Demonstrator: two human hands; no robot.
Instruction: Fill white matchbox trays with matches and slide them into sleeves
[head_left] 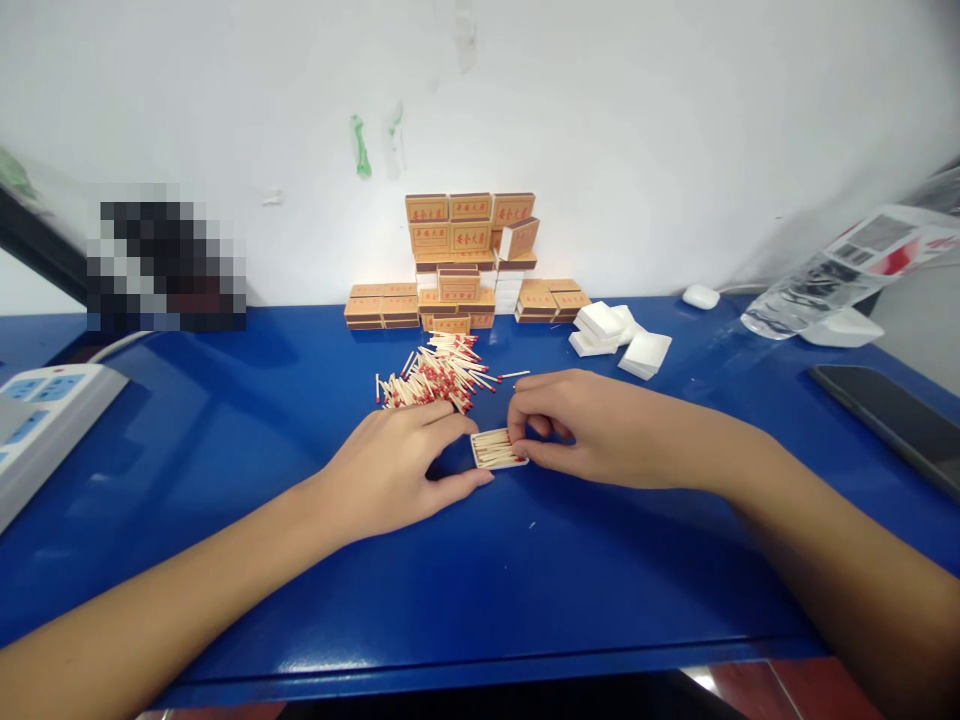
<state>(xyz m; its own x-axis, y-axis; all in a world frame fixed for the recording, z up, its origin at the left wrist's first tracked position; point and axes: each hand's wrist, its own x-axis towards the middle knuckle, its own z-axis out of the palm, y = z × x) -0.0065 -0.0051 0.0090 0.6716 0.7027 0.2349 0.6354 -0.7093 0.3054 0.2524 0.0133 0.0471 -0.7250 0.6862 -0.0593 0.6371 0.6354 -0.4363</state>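
A small white matchbox tray (481, 464) lies on the blue table, filled with matches (495, 445) laid lengthwise. My left hand (401, 455) grips the tray's left end between thumb and forefinger. At the right end, the fingers of my right hand (559, 425) are closed in a pinch on matches in the tray; the fingertips partly hide them. Just beyond my left hand is a loose pile of red-tipped matches (442, 375). One stray match (515, 374) points right from the pile.
Yellow matchboxes (470, 238) are stacked against the wall, with lower groups beside them. White empty trays (600, 322) lie to their right. A power strip (52, 410) is at the left; a plastic bottle (795, 290), a white case (701, 297) and a phone (892, 415) are at the right.
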